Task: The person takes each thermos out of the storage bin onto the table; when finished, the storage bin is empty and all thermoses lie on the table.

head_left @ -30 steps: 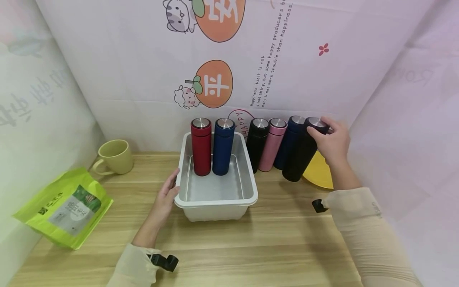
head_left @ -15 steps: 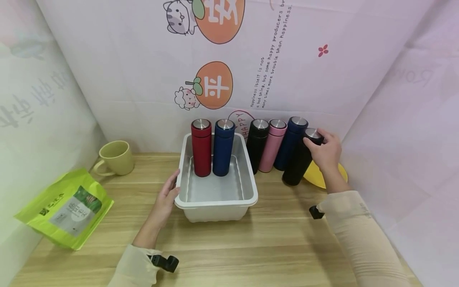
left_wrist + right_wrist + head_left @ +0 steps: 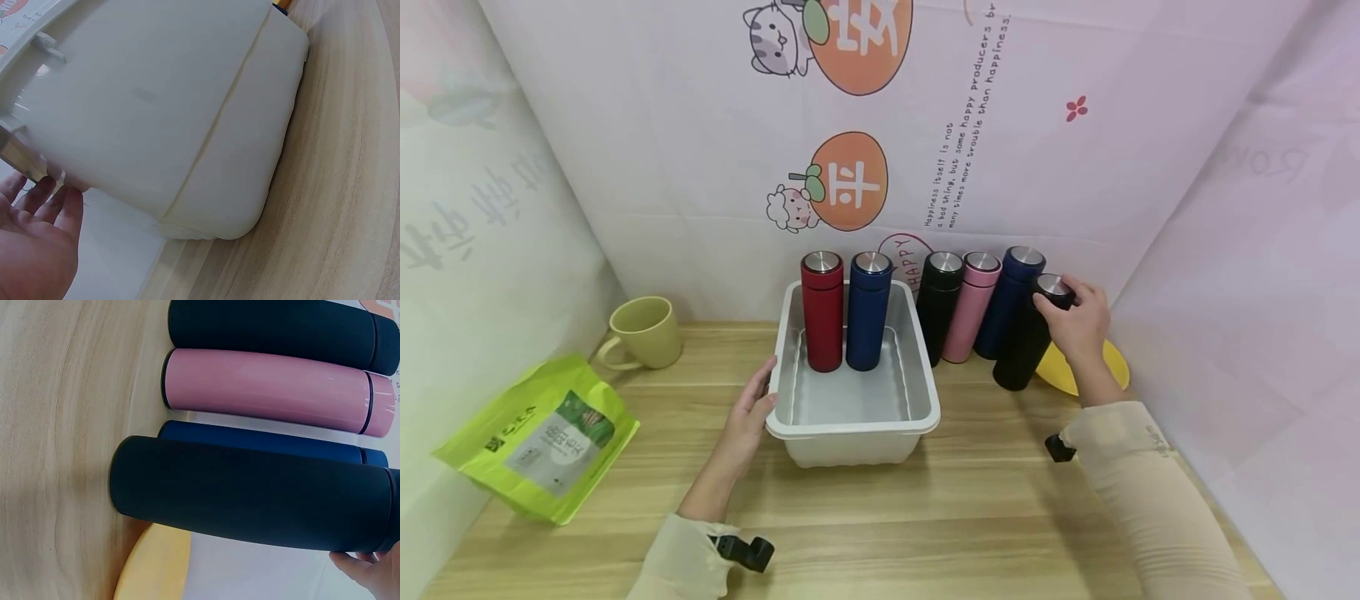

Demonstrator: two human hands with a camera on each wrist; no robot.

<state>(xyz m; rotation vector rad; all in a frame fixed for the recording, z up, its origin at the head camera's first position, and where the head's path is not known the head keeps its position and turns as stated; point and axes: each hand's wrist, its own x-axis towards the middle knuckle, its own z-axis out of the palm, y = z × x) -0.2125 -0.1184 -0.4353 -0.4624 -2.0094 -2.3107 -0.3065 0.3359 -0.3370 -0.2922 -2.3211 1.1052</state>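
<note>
At its metal-topped lid, my right hand grips a black thermos bottle. In the right wrist view this bottle overlaps a blue thermos; whether its base touches the table I cannot tell. A white plastic tub stands at the middle of the table, with a red thermos and a blue thermos upright inside. My left hand touches the tub's left rim. In the left wrist view, the fingertips lie along the edge of the tub.
Beside the held bottle stand a blue thermos, a pink thermos and another black thermos. A yellow plate lies at the right, partly covered. To the left are a green mug and a bright green pouch.
My right hand has brought the black thermos down and toward me, a little to the left, uncovering more of the blue thermos behind it. The left hand and tub have stayed in place.
</note>
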